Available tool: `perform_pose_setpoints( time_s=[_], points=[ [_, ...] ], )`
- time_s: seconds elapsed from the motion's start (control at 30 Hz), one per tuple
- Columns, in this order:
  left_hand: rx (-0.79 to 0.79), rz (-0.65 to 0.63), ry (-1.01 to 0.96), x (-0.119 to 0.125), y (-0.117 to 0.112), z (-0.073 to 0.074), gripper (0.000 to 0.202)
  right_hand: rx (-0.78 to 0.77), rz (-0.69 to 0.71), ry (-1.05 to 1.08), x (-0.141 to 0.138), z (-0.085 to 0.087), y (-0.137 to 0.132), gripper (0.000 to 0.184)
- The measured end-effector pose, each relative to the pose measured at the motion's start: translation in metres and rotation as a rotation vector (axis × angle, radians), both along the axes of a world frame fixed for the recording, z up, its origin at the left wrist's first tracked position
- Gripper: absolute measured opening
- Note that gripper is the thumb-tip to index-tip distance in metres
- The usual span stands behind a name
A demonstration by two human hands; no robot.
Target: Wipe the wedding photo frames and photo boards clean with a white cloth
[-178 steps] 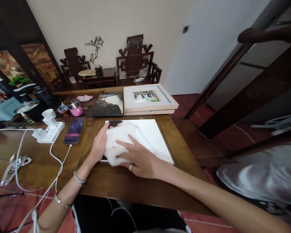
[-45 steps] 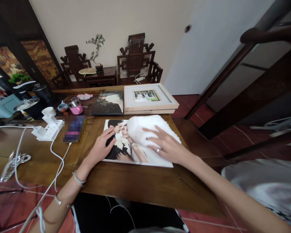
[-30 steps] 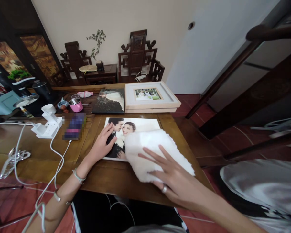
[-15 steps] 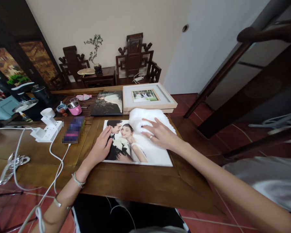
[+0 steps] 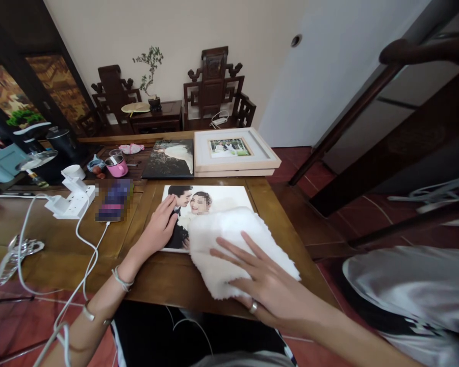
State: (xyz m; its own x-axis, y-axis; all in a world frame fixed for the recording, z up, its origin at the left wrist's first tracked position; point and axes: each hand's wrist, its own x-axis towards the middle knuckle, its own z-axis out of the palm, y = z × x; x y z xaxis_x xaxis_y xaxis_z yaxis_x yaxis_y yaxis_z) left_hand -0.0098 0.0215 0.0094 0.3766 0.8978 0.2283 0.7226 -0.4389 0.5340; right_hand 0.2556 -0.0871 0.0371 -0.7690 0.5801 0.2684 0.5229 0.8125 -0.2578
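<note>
White cloth [image 5: 233, 244] lies under the spread right hand [image 5: 268, 285], seemingly covering the photo print's [image 5: 183, 214] near corner.

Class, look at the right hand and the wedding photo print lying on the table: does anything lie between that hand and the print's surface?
Yes. A white fluffy cloth lies under the right hand, covering the wedding photo print at its near right part. The left hand rests directly on the print's left edge, with nothing between.
</note>
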Motion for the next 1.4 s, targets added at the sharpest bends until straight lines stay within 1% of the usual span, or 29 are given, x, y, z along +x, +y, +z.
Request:
perform_pose_setpoints(
  time_s=[0.1, 0.23, 0.37, 0.43, 0.5, 0.57, 0.63, 0.7, 0.8, 0.9, 0.97, 1.03, 1.1, 1.17, 1.3, 1.4],
  points=[
    [0.0, -0.002, 0.005, -0.001, 0.0, 0.0, 0.049, -0.003, -0.003, 0.004, 0.002, 0.001, 0.021, 0.024],
    [0.022, -0.013, -0.009, -0.001, 0.0, -0.001, 0.049, 0.052, -0.074, -0.005, 0.009, -0.001, 0.072, 0.029],
    [0.009, -0.009, 0.001, -0.002, 0.0, -0.001, 0.05, 0.086, -0.198, -0.015, 0.016, -0.002, 0.119, 0.032],
    [0.003, -0.008, 0.008, -0.002, 0.0, -0.001, 0.05, 0.083, -0.237, -0.008, 0.018, 0.0, 0.134, 0.035],
    [0.004, -0.005, 0.005, -0.002, 0.0, -0.001, 0.05, 0.066, -0.259, 0.002, 0.018, 0.003, 0.142, 0.036],
    [0.009, -0.002, 0.0, -0.001, 0.0, -0.001, 0.05, 0.04, -0.289, 0.01, 0.018, 0.005, 0.141, 0.037],
    [0.013, 0.002, -0.003, 0.0, 0.0, -0.001, 0.05, 0.009, -0.311, 0.015, 0.016, 0.007, 0.129, 0.037],
    [0.014, 0.003, -0.007, 0.0, 0.0, -0.001, 0.049, -0.012, -0.285, 0.018, 0.014, 0.006, 0.108, 0.034],
    [0.014, 0.005, -0.013, 0.001, 0.0, 0.0, 0.049, -0.016, -0.186, 0.016, 0.012, 0.004, 0.063, 0.029],
    [0.017, 0.006, -0.01, 0.001, 0.0, 0.001, 0.049, -0.012, -0.131, 0.024, 0.011, 0.004, 0.019, 0.025],
    [0.015, 0.0, 0.001, 0.001, 0.0, 0.002, 0.049, -0.005, -0.093, 0.021, 0.011, 0.005, 0.001, 0.024],
    [0.01, -0.002, 0.009, 0.001, -0.001, 0.003, 0.049, -0.003, -0.067, 0.012, 0.013, 0.006, -0.005, 0.023],
    [0.007, -0.002, 0.009, 0.001, -0.001, 0.003, 0.049, -0.007, -0.078, 0.013, 0.015, 0.006, 0.002, 0.022],
    [0.008, -0.004, 0.009, 0.001, -0.001, 0.004, 0.049, 0.001, -0.1, 0.022, 0.017, 0.003, 0.019, 0.023],
    [0.008, -0.011, 0.015, 0.0, -0.001, 0.004, 0.05, 0.028, -0.162, 0.003, 0.023, 0.0, 0.074, 0.028],
    [0.003, -0.015, 0.023, 0.0, -0.001, 0.005, 0.051, 0.026, -0.252, -0.002, 0.025, 0.002, 0.118, 0.033]
  ],
)
